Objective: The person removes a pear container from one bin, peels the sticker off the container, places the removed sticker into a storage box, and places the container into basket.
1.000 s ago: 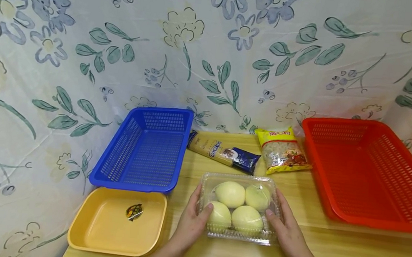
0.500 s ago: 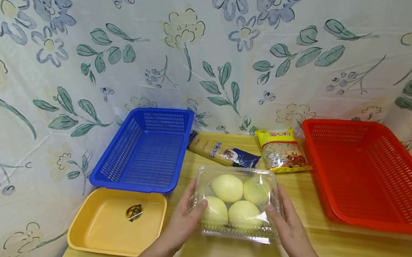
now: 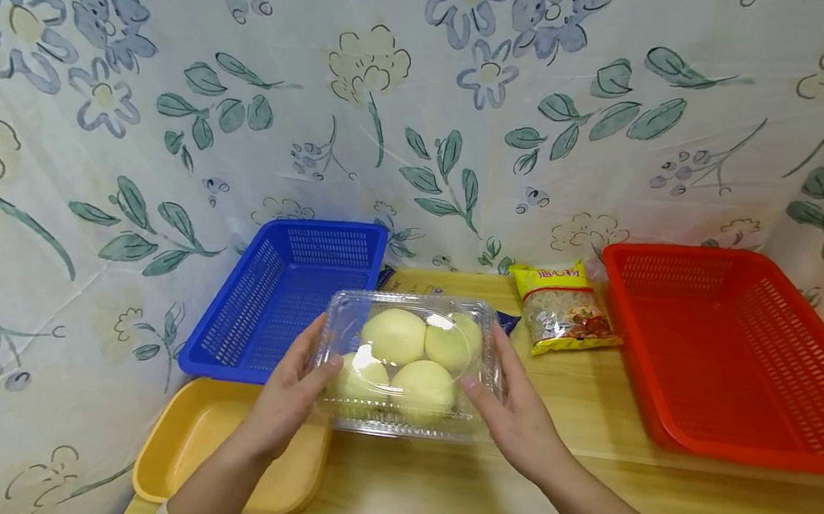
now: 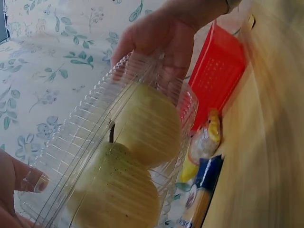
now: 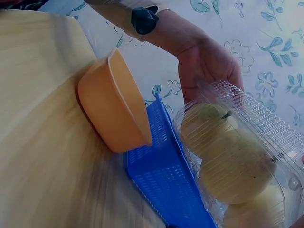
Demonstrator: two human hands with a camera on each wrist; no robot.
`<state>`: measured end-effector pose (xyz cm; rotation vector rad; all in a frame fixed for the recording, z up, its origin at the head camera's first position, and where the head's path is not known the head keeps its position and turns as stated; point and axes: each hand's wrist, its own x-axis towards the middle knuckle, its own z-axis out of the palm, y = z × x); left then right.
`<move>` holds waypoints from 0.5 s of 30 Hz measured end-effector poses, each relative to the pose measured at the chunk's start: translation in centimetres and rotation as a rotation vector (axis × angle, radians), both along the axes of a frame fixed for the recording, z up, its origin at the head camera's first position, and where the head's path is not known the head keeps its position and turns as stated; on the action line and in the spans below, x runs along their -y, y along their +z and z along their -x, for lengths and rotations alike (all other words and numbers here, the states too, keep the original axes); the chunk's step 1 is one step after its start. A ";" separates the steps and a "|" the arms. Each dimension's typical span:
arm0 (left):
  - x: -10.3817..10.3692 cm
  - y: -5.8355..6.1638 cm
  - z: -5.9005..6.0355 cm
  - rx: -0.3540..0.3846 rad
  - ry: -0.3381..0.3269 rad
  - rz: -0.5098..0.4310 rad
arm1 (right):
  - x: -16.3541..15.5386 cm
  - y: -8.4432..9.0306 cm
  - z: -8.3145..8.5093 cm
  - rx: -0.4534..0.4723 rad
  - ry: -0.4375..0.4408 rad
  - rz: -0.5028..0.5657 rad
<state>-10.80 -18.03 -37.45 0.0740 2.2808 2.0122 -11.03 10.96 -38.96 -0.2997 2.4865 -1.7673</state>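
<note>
Both my hands hold the clear box of pears up off the table.

Head view: my left hand and right hand clasp the clear box by its two ends, fingers curled round the edges, in front of the blue basket and above the yellow tray.
Left wrist view: my thumb presses the ribbed lid over the pears.
Right wrist view: the box hangs above the blue basket, near the yellow tray.

The left hand and right hand are pressed against opposite ends of the clear box, fingers extended, forearms angled inward
</note>
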 end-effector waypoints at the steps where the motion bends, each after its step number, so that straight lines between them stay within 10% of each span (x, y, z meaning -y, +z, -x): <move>1: 0.7 0.4 0.1 0.006 0.002 0.016 | 0.6 0.2 0.2 0.000 0.014 0.004; 15: 12.6 2.1 2.1 0.085 0.065 0.076 | 10.3 1.8 2.5 -0.033 0.176 0.012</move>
